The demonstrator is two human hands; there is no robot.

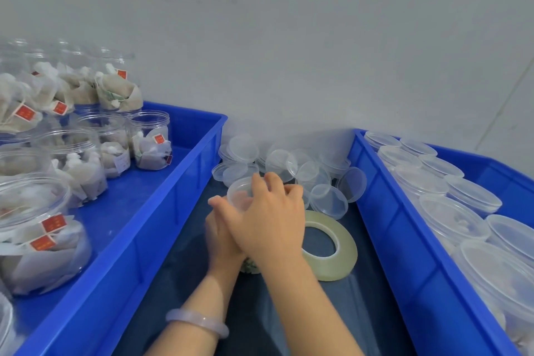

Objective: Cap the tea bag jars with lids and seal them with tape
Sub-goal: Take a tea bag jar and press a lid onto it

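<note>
Ctr of bench (260,312), between the two blue trays: your right hand (268,219) sits on top of the clear lid (239,193), grip clamped, fingers curled over its far rim. Your left hand (219,237), w/ a pale bracelet (196,322) at the wrist, lies under the right; grip wrapped on the jar (250,267). Most of the jar is hidden by both hands, so lid seating can't be confirmed.

Tape roll (344,263) lies flat just right of the hands, touching neither jar nor lid. Spare lids (329,201) are piled at the far side against the wall. Left tray (161,225) holds open jars (150,138) w/ tea bags. Right tray (384,211) holds capped jars (453,217).
</note>
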